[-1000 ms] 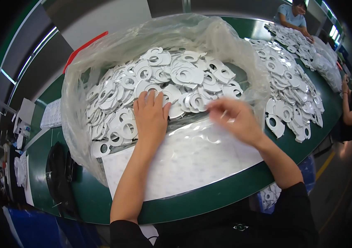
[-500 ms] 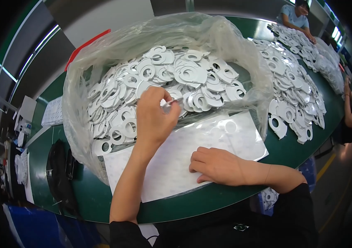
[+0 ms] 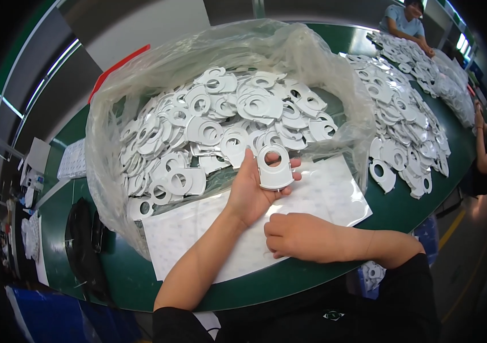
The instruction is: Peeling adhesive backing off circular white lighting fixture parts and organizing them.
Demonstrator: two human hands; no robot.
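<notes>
On the upturned palm of my left hand (image 3: 253,191) lies a white plastic part (image 3: 275,173) with a round hole, its flat face up and its straight end toward me. My thumb and fingers grip its sides. Just right of it, my right hand (image 3: 300,235) rests on a glossy white sheet (image 3: 215,228) with a faint pattern. Its fingers are curled and pressed together; whatever they hold is hidden or too small to name. Beyond both hands, a heap of similar white parts (image 3: 192,131) fills an opened clear plastic bag (image 3: 112,131).
A second pile of white parts (image 3: 400,126) covers the right side of the green table (image 3: 123,274). A co-worker (image 3: 404,23) sits at the far right. On the left lie a dark pouch (image 3: 80,246) and a stack of white sheets (image 3: 74,157).
My left hand has come back from the heap, turned palm up, and now shows the white part near my right hand. The right hand's fingers have curled in more.
</notes>
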